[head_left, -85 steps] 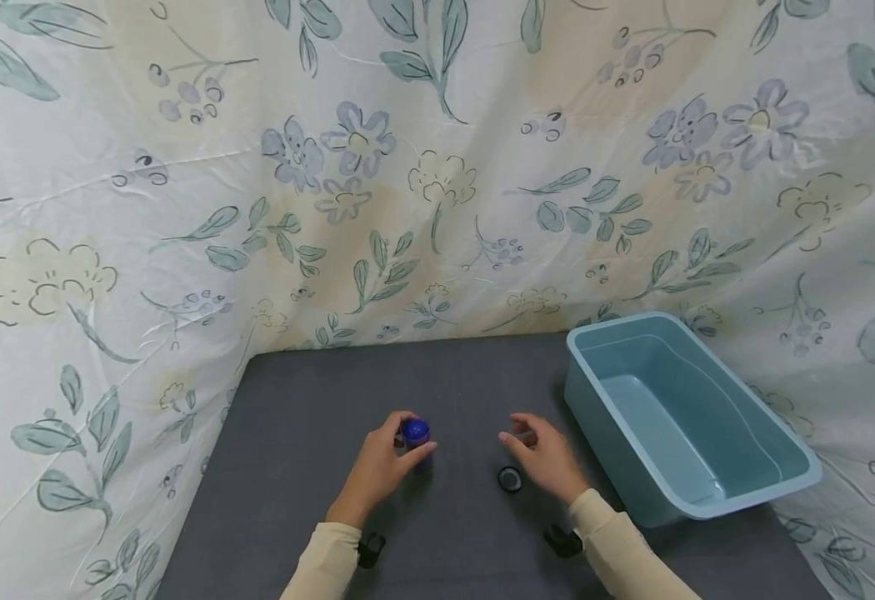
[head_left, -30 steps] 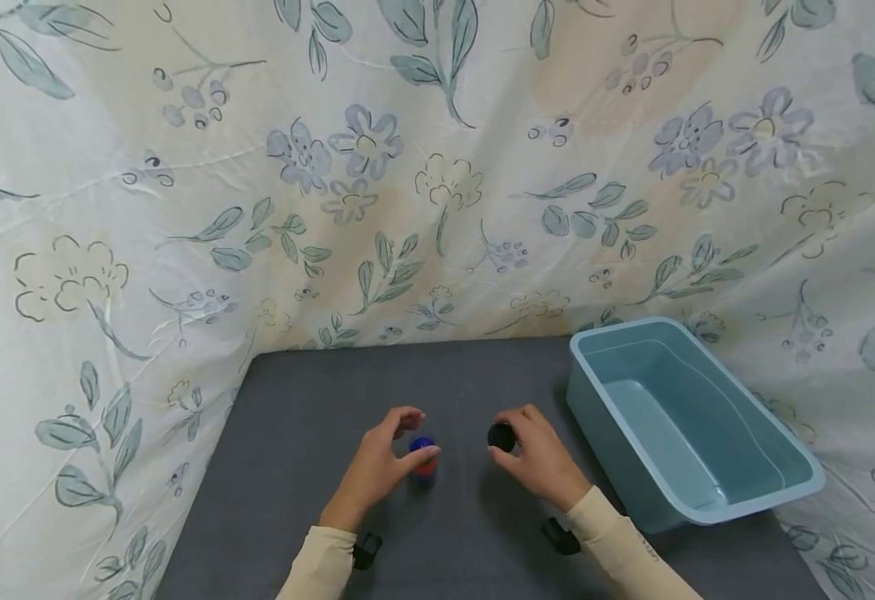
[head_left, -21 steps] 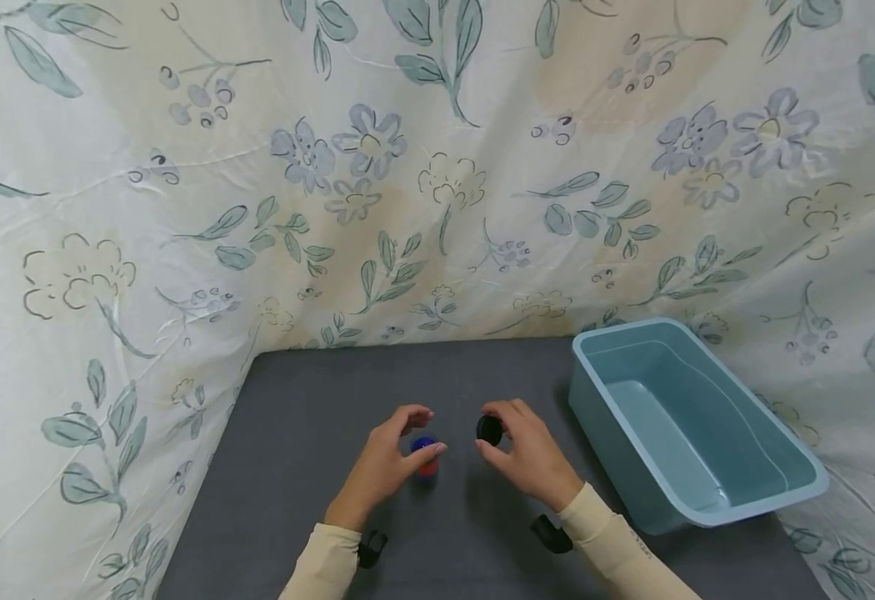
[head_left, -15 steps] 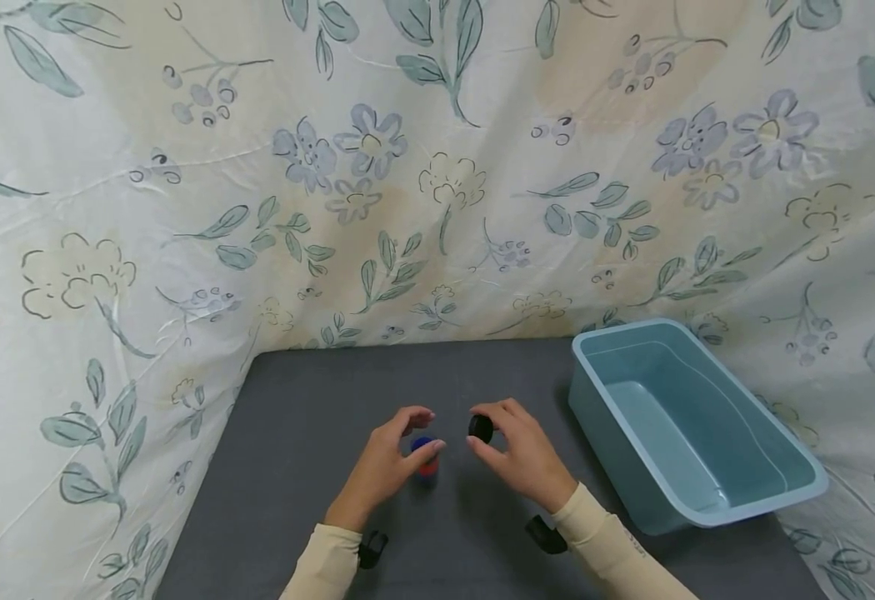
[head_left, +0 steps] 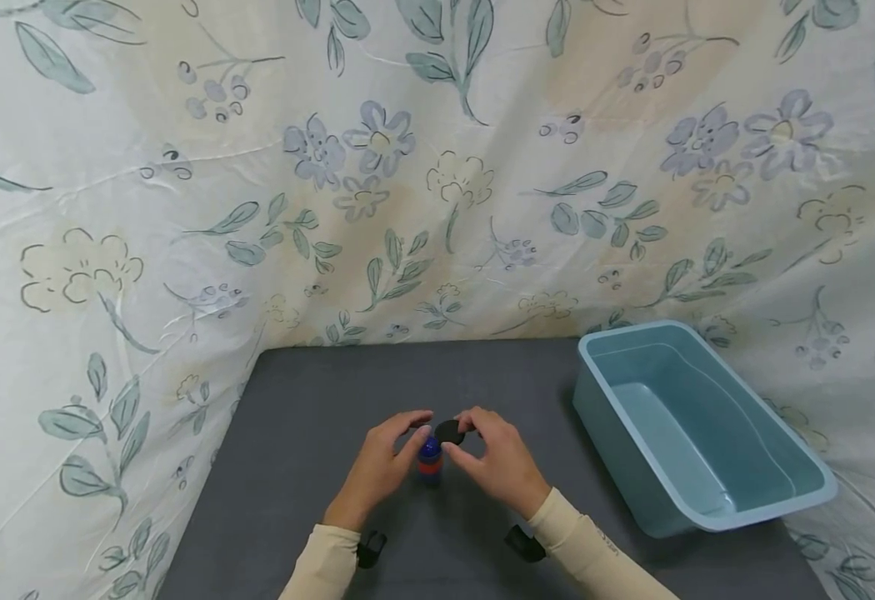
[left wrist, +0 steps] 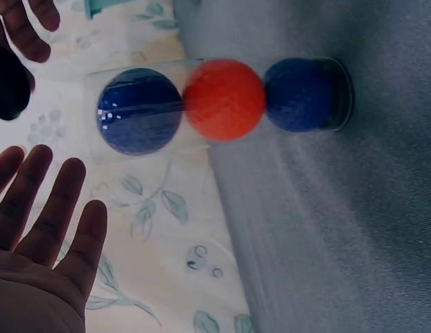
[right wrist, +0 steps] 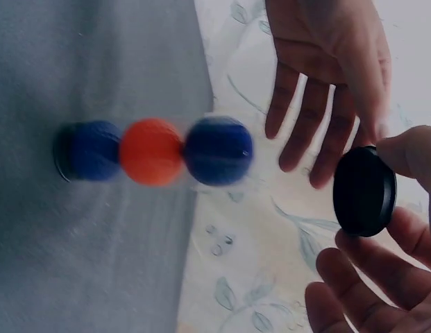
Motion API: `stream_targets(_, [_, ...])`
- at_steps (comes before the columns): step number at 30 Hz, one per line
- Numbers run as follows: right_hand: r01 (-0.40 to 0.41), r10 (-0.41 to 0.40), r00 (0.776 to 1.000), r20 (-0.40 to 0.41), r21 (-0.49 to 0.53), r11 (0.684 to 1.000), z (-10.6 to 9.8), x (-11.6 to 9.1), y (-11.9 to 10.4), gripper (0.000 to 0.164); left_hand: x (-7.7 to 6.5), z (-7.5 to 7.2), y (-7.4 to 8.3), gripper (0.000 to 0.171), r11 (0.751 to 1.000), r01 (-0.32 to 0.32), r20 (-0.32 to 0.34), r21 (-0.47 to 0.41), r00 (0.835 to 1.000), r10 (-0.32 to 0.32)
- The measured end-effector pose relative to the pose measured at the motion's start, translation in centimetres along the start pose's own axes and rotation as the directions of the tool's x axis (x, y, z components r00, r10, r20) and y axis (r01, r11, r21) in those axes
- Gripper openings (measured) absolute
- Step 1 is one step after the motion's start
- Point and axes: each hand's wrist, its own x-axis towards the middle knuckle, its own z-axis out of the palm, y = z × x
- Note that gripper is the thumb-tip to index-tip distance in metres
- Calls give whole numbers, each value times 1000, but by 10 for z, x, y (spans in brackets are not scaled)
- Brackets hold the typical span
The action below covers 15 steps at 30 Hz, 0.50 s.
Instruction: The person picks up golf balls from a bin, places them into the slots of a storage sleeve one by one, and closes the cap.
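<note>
A clear tube [left wrist: 184, 104] stands upright on the table, with a blue ball [left wrist: 140, 111] on top, an orange-red ball [left wrist: 224, 99] in the middle and another blue ball [left wrist: 298, 95] at the bottom. My left hand [head_left: 381, 467] is beside the tube's upper part, its fingers extended and holding nothing in the left wrist view. Between thumb and fingers my right hand [head_left: 505, 462] pinches a round black lid [right wrist: 364, 191], just above and right of the tube's top. Whether the left thumb touches the lid, I cannot tell.
A light blue plastic bin [head_left: 625, 450] stands on the right side of the dark grey table [head_left: 332, 383]. Floral cloth [head_left: 407, 183] hangs behind the table and along both sides.
My right hand has picked the black lid up off the table and carried it left to the tube. My left hand has let go of the tube and stays close by.
</note>
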Motion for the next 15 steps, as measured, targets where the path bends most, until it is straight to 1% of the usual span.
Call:
stream_targets(3, [7,-7,1000,4,-8,1000,10,-1,2,27,-1,1,-4,33,1000,0,-12,3,1000,0])
stream_targets(7, [29,-29,999,16,-10,1000,22,-1,6,26,-3,3,-9,33,1000,27,-2,2,1000,-27])
stream_targets(11, [48,-48,999,20,-9,999,31,-1,9,35,-4,5,-13,33,999,39,2,-4,999,-39])
stream_targets(15, [39,-39,998,44,-1,999,38,-3,13,42,-6,7,-17,35,999,41,9,-6,999,-40])
